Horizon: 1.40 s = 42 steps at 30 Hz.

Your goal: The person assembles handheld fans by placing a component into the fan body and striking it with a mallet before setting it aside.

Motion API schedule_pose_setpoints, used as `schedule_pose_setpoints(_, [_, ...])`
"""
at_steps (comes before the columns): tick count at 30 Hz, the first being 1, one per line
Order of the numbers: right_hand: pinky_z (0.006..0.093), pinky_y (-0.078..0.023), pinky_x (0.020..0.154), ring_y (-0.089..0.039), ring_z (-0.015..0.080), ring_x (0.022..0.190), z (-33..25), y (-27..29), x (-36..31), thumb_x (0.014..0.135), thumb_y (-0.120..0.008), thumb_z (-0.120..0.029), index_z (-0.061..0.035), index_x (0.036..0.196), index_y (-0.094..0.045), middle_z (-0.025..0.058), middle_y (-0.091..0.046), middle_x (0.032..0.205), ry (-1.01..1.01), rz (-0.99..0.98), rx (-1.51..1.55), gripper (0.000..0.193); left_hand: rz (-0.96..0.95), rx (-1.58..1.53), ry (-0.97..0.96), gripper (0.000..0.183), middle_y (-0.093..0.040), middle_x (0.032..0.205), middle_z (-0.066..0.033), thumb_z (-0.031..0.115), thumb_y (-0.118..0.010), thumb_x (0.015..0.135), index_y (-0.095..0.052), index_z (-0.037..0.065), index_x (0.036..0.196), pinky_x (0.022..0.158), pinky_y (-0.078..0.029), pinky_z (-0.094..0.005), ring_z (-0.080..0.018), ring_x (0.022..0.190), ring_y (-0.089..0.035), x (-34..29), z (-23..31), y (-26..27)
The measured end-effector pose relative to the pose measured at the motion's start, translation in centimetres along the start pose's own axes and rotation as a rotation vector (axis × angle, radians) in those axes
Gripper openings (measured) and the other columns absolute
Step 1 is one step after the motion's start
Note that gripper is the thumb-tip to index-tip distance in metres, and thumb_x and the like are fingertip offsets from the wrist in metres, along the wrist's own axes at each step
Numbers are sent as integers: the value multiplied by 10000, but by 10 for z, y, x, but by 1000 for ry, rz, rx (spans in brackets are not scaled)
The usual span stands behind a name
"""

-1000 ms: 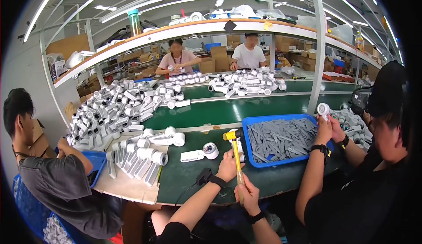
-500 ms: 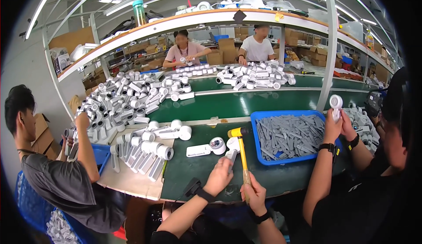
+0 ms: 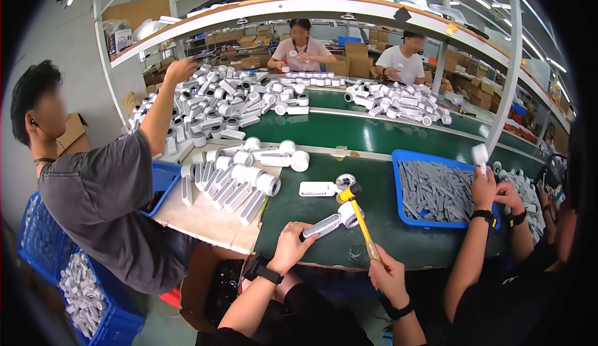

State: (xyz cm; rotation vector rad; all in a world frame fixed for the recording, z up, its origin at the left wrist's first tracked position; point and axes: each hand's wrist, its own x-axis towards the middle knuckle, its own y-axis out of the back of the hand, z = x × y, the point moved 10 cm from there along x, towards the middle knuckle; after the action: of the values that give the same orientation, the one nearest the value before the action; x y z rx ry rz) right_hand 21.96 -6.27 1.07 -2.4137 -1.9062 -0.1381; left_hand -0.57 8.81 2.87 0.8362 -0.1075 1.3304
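My left hand (image 3: pixel 290 246) grips the grey-faced handle of a white handheld fan (image 3: pixel 325 225), which lies slanted on the green bench with its round head up and to the right. In my right hand (image 3: pixel 389 273) is the handle of a yellow mallet (image 3: pixel 362 221). The mallet's black-tipped head is over the bench just above the fan's head; whether it touches cannot be told. Right beyond it lies another white fan (image 3: pixel 317 188), its round head showing its insides. Rows of white fans (image 3: pixel 233 181) rest on a cardboard sheet (image 3: pixel 215 232) to the left.
A blue tray (image 3: pixel 398 159) of grey strips stands to the right. Behind are a green conveyor belt (image 3: pixel 349 133) and large fan piles (image 3: pixel 212 106). Co-workers sit left, right and across; the right one's hands (image 3: pixel 483 190) hold a white fan. A shelf post (image 3: pixel 507 65) rises back right.
The view has shifted. The fan in my left hand has swung from upright to slanting, handle towards the lower left. My mallet now leans left over it. The left co-worker's arm has risen towards the pile.
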Motion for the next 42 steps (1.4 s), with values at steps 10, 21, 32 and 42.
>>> schedule_pose_setpoints(10, [221, -447, 575, -539, 71, 607, -39, -1, -27, 917, -627, -30, 0, 1383, -536, 38, -588, 738, 137, -58, -472, 476, 29, -19, -52, 265, -673, 918, -153, 163, -786, 799, -708, 10, 1001, 792, -504, -398, -322, 879, -624, -2, -8, 0])
schedule_pose_setpoints(21, [240, -425, 590, -501, 100, 614, -68, -13, -28, 921, -613, -25, 10, 1384, -528, 46, -567, 750, 313, -44, -628, 472, 8, -29, -1, 264, -685, 896, -148, 165, -802, 775, -714, 7, 968, 792, -501, -394, -313, 876, -632, -4, -10, -1])
schedule_pose_setpoints(32, [305, -485, 691, -622, 247, 704, -93, -20, -37, 916, -619, -46, 0, 1349, -548, 197, -622, 833, 513, 52, -641, 442, 34, 13, -23, 266, -670, 881, -140, 181, -801, 772, -713, 16, 960, 785, -498, -403, -317, 860, -626, -4, -8, 2])
schedule_pose_setpoints(42, [329, -474, 662, -609, 262, 683, -74, -21, -30, 909, -628, -38, 3, 1341, -556, 175, -609, 797, 404, -45, -734, 440, 12, 3, -24, 258, -684, 930, -97, 242, -779, 792, -728, 70, 977, 830, -476, -418, -297, 929, -625, 0, -13, -5])
